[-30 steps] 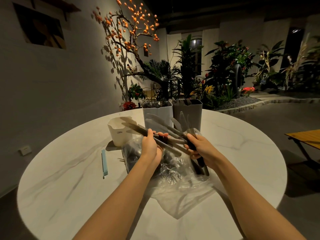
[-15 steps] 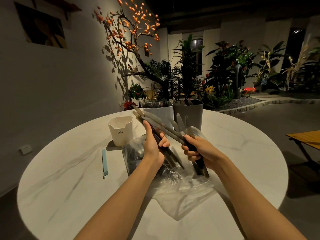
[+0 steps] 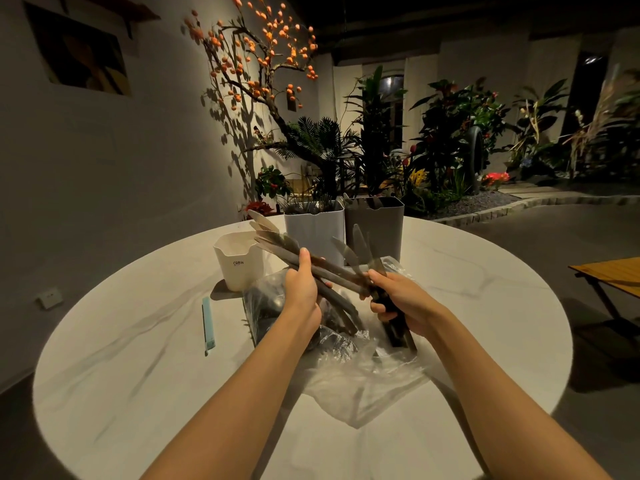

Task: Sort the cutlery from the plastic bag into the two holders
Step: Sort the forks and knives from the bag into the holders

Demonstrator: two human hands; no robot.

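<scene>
Gripping a fanned bundle of grey knives (image 3: 294, 251) in the left hand (image 3: 303, 292), blades aimed at 11 o'clock, likely splitting colours. Right hand (image 3: 398, 299) curled round dark-handled knives (image 3: 391, 317), blades toward 12 o'clock. Both held above the plastic bag (image 3: 363, 379) mid-surface, holders (image 3: 313, 230) waiting at 12 o'clock.

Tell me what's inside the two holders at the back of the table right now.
Both the white holder and the grey holder already hold cutlery: only utensil tips poke above the rims. Their walls hide everything lower, so counts and types cannot be told.
</scene>
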